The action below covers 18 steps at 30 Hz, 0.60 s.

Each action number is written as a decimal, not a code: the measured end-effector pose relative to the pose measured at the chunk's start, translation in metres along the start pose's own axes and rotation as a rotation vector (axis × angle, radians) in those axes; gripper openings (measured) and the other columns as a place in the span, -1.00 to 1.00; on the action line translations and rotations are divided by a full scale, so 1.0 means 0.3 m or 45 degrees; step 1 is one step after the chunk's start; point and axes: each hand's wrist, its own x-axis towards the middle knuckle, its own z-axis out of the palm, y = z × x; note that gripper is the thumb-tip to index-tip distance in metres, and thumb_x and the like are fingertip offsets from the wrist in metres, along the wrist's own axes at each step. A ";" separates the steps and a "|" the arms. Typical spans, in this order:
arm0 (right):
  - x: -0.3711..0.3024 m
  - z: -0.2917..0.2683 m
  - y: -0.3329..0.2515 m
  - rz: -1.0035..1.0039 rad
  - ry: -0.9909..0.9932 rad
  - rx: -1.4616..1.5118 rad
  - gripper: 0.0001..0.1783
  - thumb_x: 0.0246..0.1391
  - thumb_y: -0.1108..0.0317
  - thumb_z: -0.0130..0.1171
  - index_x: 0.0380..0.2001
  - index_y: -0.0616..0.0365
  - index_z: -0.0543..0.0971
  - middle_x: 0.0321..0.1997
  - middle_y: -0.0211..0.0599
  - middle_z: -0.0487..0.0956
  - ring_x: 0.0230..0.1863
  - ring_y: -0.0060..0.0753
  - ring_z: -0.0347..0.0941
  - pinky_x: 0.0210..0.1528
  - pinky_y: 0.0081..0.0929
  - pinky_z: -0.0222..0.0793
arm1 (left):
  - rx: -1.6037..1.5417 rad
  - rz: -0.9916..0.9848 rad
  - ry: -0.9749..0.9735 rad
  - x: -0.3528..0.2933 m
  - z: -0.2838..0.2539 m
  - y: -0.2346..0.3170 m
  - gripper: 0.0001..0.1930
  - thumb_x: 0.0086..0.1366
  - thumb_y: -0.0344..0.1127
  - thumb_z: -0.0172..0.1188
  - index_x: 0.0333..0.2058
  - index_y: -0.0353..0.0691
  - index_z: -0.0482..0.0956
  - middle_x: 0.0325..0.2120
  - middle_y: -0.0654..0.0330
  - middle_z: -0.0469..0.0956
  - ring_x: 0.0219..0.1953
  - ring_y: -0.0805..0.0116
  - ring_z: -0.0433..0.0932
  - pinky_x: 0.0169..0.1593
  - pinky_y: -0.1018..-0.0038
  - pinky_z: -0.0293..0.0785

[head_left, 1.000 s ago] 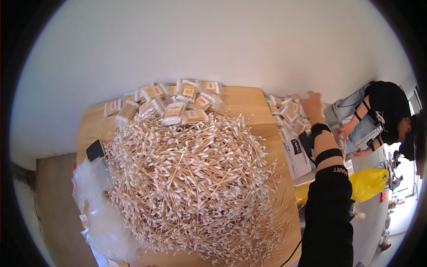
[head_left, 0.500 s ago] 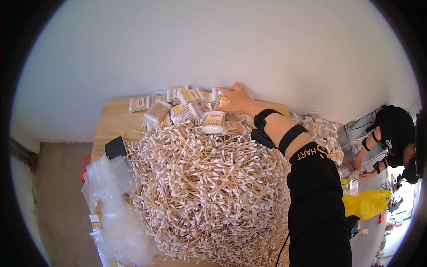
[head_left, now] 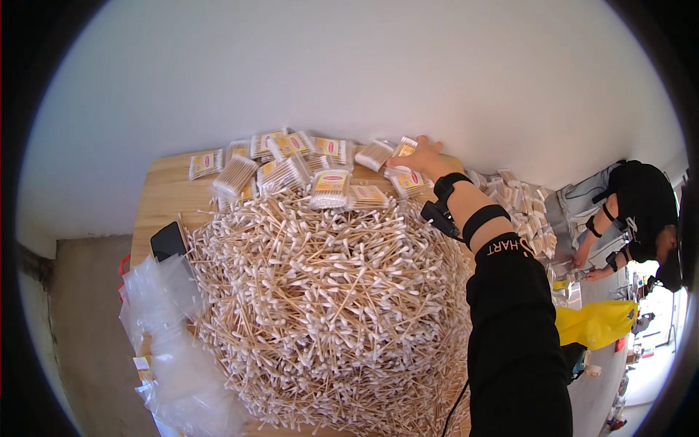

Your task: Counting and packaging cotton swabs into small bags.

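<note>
A large heap of loose cotton swabs (head_left: 320, 298) with wooden sticks and white tips covers most of the wooden table (head_left: 164, 193). Along the table's far edge lie several clear packs of cotton swabs (head_left: 330, 188) with yellow labels. My right hand (head_left: 434, 161) reaches over the heap to the far right corner, thumb and fingers closed around one small pack of cotton swabs (head_left: 405, 148). Another pack (head_left: 408, 182) lies just under the hand, and one (head_left: 375, 154) lies to its left. My left hand is out of view.
A black phone (head_left: 169, 241) and clear plastic bags (head_left: 171, 328) lie at the left. More packs (head_left: 520, 211) are piled beyond my right arm. On the right a co-worker in black (head_left: 641, 211) bends over, near a yellow bag (head_left: 597, 324). A white wall (head_left: 328, 65) stands behind the table.
My right hand has moved right along the far edge, and packs that it covered now show to its left. The whole view has shifted slightly.
</note>
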 end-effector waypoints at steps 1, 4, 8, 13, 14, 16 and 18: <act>0.007 -0.005 0.012 0.043 0.043 -0.017 0.13 -0.62 -0.11 0.44 0.13 0.07 0.22 0.16 0.22 0.08 0.12 0.20 0.17 0.09 -0.21 0.24 | 0.000 0.003 0.000 0.000 0.000 0.004 -0.43 0.05 -0.19 0.16 0.03 -0.32 0.31 0.09 -0.10 0.24 0.15 -0.11 0.19 0.14 0.01 0.11; 0.022 -0.016 0.029 -0.022 -0.033 0.027 0.17 -0.65 -0.08 0.46 0.14 0.10 0.21 0.13 0.22 0.17 0.16 0.13 0.15 0.10 -0.25 0.23 | 0.001 -0.009 0.002 -0.006 -0.002 0.010 -0.43 0.05 -0.19 0.16 0.03 -0.33 0.31 0.08 -0.11 0.24 0.15 -0.11 0.19 0.14 0.01 0.11; 0.060 -0.013 0.127 -0.163 0.082 0.168 0.05 -0.55 0.02 0.45 0.10 0.13 0.23 0.03 0.17 0.33 0.11 0.02 0.25 0.05 -0.28 0.29 | -0.015 0.002 -0.013 0.004 -0.008 0.009 -0.42 0.05 -0.20 0.16 0.04 -0.34 0.29 0.09 -0.14 0.23 0.15 -0.12 0.18 0.15 0.00 0.09; -0.047 -0.145 0.167 0.095 0.197 0.812 -0.20 -0.36 0.28 0.41 0.01 0.14 0.26 -0.21 0.03 0.50 -0.25 -0.15 0.52 -0.32 -0.34 0.47 | -0.022 0.019 -0.024 0.001 -0.011 0.016 -0.40 0.05 -0.21 0.16 0.06 -0.34 0.26 0.10 -0.15 0.22 0.15 -0.13 0.18 0.16 0.00 0.07; 0.071 -0.135 0.340 -0.024 0.447 0.663 -0.21 -0.33 0.27 0.39 0.02 0.14 0.24 -0.23 -0.04 0.50 -0.31 -0.20 0.52 -0.43 -0.31 0.47 | -0.040 0.041 -0.016 0.010 -0.010 0.012 -0.40 0.06 -0.22 0.16 0.06 -0.35 0.26 0.10 -0.15 0.21 0.15 -0.13 0.17 0.16 0.00 0.06; -0.052 -0.216 0.316 0.029 0.377 0.725 -0.24 -0.31 0.23 0.38 0.00 0.16 0.25 -0.26 -0.12 0.50 -0.30 -0.26 0.51 -0.38 -0.31 0.46 | -0.033 0.001 -0.016 -0.010 -0.022 0.024 -0.40 0.06 -0.22 0.16 0.06 -0.35 0.25 0.10 -0.15 0.20 0.16 -0.13 0.16 0.16 0.00 0.06; -0.048 -0.375 0.590 0.088 0.812 0.589 -0.21 -0.35 0.10 0.32 -0.01 0.12 0.24 -0.21 -0.14 0.49 -0.15 -0.19 0.44 -0.09 -0.32 0.36 | -0.036 -0.002 -0.045 -0.006 -0.021 0.019 -0.40 0.06 -0.22 0.15 0.06 -0.35 0.24 0.11 -0.15 0.19 0.17 -0.13 0.14 0.17 0.00 0.04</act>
